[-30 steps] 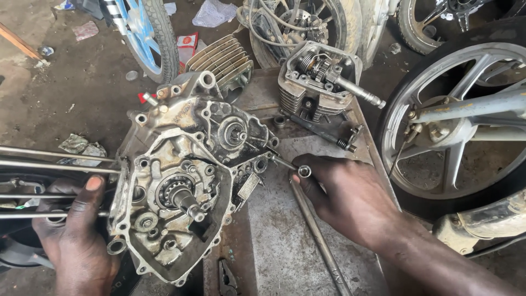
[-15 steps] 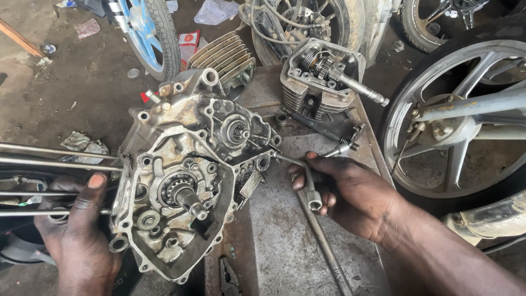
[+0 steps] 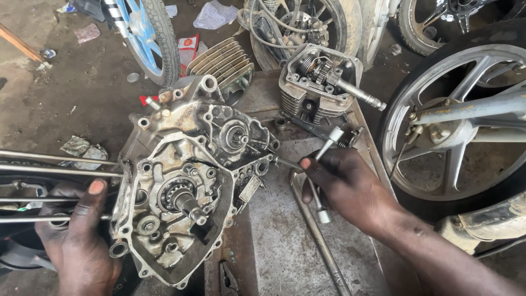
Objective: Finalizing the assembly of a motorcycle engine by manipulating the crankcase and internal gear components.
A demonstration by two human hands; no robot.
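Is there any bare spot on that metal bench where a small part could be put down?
Yes: the bare plate between the engine case, the long bar and the right hand holding the T-wrench. It is crowded near the cylinder head. The left hand steadies the case.

This is a motorcycle repair workshop with a bare dirt floor. An opened engine crankcase and a finned cylinder head sit on a stained metal desk, with wheels and tyres all around.
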